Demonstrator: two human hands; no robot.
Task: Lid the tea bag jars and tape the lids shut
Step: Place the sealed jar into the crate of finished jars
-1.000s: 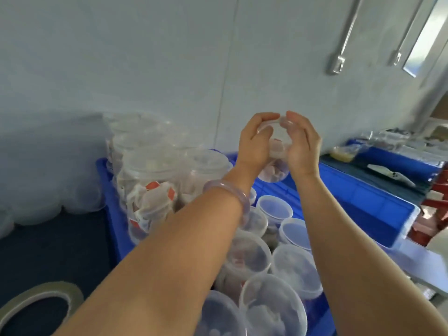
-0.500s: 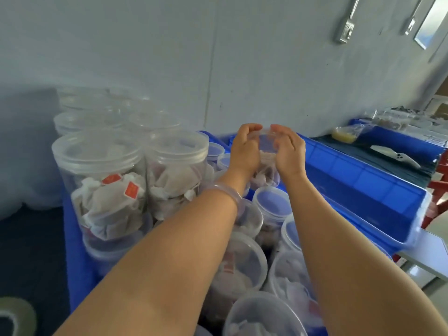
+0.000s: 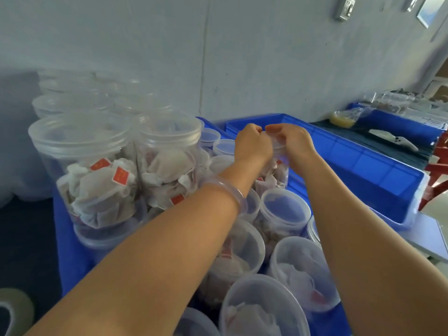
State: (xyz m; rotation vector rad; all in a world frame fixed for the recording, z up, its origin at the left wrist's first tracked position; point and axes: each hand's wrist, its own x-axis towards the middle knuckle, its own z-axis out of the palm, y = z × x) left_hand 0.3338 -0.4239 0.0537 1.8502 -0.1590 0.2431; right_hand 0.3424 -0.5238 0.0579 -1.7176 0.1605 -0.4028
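Both hands grip the lid end of one clear plastic jar [image 3: 274,177] packed with tea bags. It is among other jars in a blue crate [image 3: 60,238]. My left hand [image 3: 253,146] curls over the lid from the left. My right hand [image 3: 294,144] curls over it from the right. The lid itself is mostly hidden under my fingers. Lidded jars of tea bags [image 3: 97,170] are stacked at the left of the crate. Several jars [image 3: 283,212] stand below my arms. A roll of clear tape [image 3: 12,309] lies at the lower left.
A second blue crate [image 3: 363,166] sits to the right, behind my hands. Further right a dark mat carries a white tool [image 3: 392,139] and a bag of yellow stuff [image 3: 343,120]. A grey wall rises close behind the crates.
My hands have brought the jar down from chest height into the crate. The view has tilted down and the stacked lidded jars now look closer.
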